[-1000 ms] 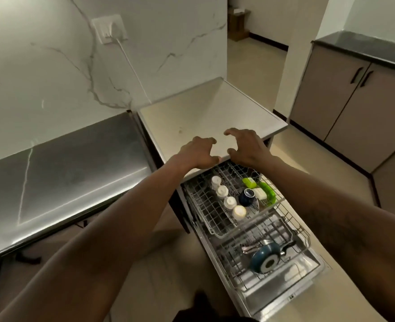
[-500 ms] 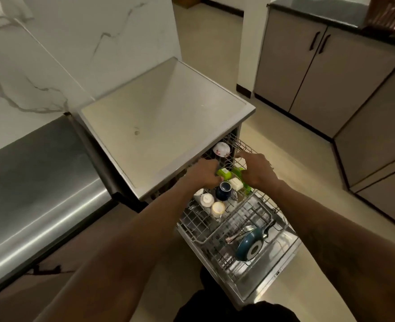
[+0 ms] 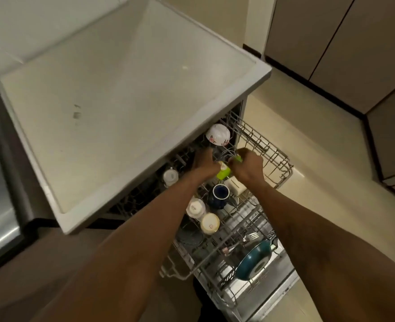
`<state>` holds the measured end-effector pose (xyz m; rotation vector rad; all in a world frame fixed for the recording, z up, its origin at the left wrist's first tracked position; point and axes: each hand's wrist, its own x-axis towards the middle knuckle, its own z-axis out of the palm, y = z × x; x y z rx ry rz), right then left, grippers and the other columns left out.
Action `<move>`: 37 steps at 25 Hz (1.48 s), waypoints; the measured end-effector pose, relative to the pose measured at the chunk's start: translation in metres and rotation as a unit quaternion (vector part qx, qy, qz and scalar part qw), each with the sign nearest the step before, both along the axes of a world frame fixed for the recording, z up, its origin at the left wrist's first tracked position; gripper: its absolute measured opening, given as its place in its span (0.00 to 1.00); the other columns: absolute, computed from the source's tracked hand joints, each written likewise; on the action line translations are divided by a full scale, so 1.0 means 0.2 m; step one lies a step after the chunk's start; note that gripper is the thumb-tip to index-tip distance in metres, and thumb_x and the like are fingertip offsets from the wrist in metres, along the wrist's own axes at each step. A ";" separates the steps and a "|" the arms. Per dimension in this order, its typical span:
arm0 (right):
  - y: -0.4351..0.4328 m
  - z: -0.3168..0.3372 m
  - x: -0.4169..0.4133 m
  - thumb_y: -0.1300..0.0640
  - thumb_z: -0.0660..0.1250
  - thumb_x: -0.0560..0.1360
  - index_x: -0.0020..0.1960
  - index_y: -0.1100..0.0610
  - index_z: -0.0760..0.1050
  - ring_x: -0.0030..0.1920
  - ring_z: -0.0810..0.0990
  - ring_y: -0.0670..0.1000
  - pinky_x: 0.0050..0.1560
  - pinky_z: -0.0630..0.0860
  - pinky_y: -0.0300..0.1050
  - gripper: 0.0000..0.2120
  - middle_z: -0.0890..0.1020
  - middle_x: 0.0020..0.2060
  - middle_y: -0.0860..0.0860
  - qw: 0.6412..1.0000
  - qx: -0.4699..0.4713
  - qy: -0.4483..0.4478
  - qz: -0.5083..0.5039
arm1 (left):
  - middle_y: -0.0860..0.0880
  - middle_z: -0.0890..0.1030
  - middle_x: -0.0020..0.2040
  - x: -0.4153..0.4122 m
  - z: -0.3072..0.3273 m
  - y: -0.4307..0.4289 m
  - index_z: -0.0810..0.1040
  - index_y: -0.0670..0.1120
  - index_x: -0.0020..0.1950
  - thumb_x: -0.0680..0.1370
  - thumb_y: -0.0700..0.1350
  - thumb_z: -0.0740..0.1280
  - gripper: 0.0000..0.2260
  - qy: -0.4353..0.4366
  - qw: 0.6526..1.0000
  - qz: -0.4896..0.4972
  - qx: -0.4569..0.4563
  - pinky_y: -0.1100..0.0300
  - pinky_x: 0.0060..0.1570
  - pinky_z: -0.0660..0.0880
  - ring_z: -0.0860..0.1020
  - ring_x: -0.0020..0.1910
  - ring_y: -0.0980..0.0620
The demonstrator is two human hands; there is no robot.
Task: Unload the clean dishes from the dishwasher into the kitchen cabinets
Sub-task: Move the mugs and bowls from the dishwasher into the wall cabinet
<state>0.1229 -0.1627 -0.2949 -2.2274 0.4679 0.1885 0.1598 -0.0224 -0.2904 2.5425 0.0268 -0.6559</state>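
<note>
Your hands have pushed deeper into upper rack [image 3: 273, 163], up to its back edge under dishwasher top [image 3: 122, 101]. Your right hand [image 3: 250, 169] curls round green piece [image 3: 238, 159]. Your left hand [image 3: 204, 162] curled, fingertips hidden: can't tell what it holds. Green box [image 3: 223, 175] between wrists. Bowl [image 3: 218, 134] at back edge, cups [image 3: 210, 223] along left edge.

The white countertop [image 3: 122, 101] is overhanging the back of the upper rack [image 3: 274, 159], leaving only a low gap over the floral bowl [image 3: 218, 134] and a white cup [image 3: 170, 176]. The left hand [image 3: 205, 164] and the right hand [image 3: 248, 168], gripping a green container [image 3: 223, 174], are filling the middle. The rack's right side is lying open from above. A navy cup [image 3: 220, 194] and 2 pale cups [image 3: 196, 207] are crowding its front.
</note>
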 end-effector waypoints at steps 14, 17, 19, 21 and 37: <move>0.18 -0.60 0.58 0.24 0.72 0.57 0.65 0.61 0.71 0.62 0.80 0.59 0.57 0.78 0.50 0.51 0.82 0.59 0.58 0.992 0.054 -0.008 -0.114 | 0.39 0.81 0.61 0.23 -0.50 0.08 0.76 0.41 0.65 0.73 0.41 0.72 0.21 -0.123 0.992 -0.014 0.011 0.55 0.60 0.71 0.77 0.62 0.38; 0.22 -0.61 0.64 0.22 0.70 0.54 0.70 0.61 0.66 0.64 0.79 0.58 0.63 0.76 0.53 0.58 0.81 0.62 0.57 0.986 0.062 0.029 -0.155 | 0.41 0.80 0.64 0.24 -0.50 0.23 0.76 0.43 0.69 0.75 0.43 0.71 0.22 -0.119 0.993 0.013 -0.009 0.56 0.64 0.71 0.76 0.65 0.42; 0.24 -0.61 0.64 0.25 0.72 0.56 0.71 0.58 0.66 0.64 0.79 0.59 0.63 0.76 0.54 0.54 0.81 0.62 0.56 0.983 0.057 0.036 -0.172 | 0.44 0.80 0.65 0.23 -0.50 0.30 0.77 0.47 0.69 0.76 0.48 0.71 0.21 -0.114 0.993 0.029 -0.020 0.53 0.66 0.73 0.76 0.66 0.44; 0.24 -0.59 0.60 0.27 0.74 0.57 0.66 0.53 0.70 0.62 0.80 0.58 0.61 0.76 0.52 0.47 0.82 0.60 0.54 0.984 0.049 0.029 -0.170 | 0.47 0.81 0.62 0.18 -0.48 0.31 0.78 0.49 0.66 0.74 0.54 0.71 0.22 -0.106 0.992 0.021 -0.057 0.51 0.63 0.77 0.78 0.62 0.48; 0.13 -0.36 0.02 0.37 0.82 0.58 0.65 0.50 0.69 0.54 0.80 0.49 0.51 0.76 0.41 0.42 0.81 0.56 0.47 0.988 0.105 -0.073 -0.092 | 0.43 0.80 0.59 -0.27 -0.38 0.08 0.78 0.44 0.59 0.64 0.52 0.83 0.29 0.012 0.985 -0.174 -0.009 0.60 0.51 0.72 0.77 0.59 0.45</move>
